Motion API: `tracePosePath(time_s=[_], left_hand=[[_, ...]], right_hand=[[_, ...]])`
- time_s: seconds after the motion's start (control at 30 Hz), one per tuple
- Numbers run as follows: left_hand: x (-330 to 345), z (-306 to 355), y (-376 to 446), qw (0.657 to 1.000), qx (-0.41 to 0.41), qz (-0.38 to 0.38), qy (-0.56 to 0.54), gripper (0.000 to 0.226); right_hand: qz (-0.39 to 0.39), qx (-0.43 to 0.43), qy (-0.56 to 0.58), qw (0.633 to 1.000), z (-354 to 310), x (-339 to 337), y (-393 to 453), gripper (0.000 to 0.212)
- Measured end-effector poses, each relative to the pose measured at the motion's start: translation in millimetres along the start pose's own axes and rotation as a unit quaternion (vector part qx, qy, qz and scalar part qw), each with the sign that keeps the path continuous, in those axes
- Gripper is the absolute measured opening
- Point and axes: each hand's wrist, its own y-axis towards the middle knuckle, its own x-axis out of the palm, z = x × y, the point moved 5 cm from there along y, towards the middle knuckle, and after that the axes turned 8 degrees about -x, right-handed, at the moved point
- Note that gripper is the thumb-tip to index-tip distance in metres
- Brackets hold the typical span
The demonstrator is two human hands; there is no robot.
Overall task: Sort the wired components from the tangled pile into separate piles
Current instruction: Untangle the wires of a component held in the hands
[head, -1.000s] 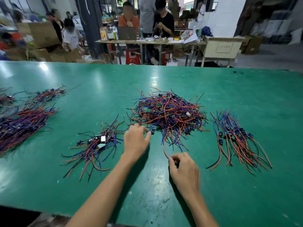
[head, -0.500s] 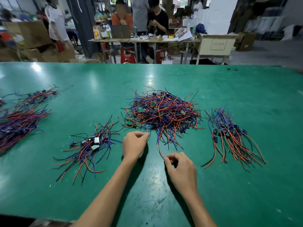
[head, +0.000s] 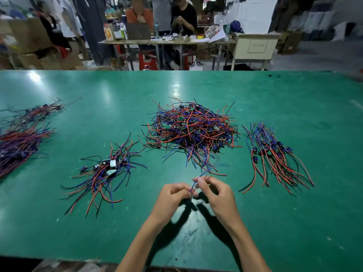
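I see the tangled pile [head: 191, 132] of red, blue and black wires with small green boards lying in the middle of the green tabletop [head: 294, 222]. Just in front of it, a thin blue wire [head: 204, 172] runs up from my fingers toward the pile's near edge; the part nearest the pile is blurred. My left hand [head: 172, 199] is curled, pinching the lower end of that wire, and my right hand [head: 216, 193] pinches it a little higher, the two hands almost touching above the tabletop. Whether a component hangs on the wire between my fingers I cannot tell.

To the right of the tangle lies a sorted bundle [head: 275, 156], its wires roughly parallel. To the left and nearer lies a looser heap [head: 104, 173] with small pale blocks on top. At the far left edge sit two more bundles [head: 21, 140], one behind the other. Beyond the tabletop, people sit at a cluttered desk [head: 167, 41].
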Motion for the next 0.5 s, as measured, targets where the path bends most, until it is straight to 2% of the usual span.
tracePosePath(time_s=[0.07, 0.13, 0.23, 0.37, 0.5], left_hand=[[3.3, -10.9, -2.6, 0.997, 0.026, 0.024, 0.068, 0.013], [2.8, -16.8, -3.8, 0.988, 0.055, 0.044, 0.139, 0.021], [-1.3, -16.8, -6.0, 0.99, 0.073, 0.054, 0.103, 0.02], [-4.1, -17.4, -8.3, 0.979, 0.104, 0.094, 0.146, 0.006], [-5.8, -17.6, -8.9, 0.984, 0.103, 0.092, 0.112, 0.011]], right_hand=[[-0.002, -0.008, 0.019, 1.0, -0.6, -0.5, -0.5, 0.016], [-0.007, -0.008, 0.033, 0.999, -0.8, -0.2, -0.9, 0.012], [-0.03, 0.007, 0.081, 0.996, 0.0, 1.3, -4.3, 0.018], [-0.049, -0.009, 0.046, 0.998, 1.3, 2.8, -4.2, 0.011], [-0.041, 0.006, 0.056, 0.998, 4.9, 1.2, -4.7, 0.017]])
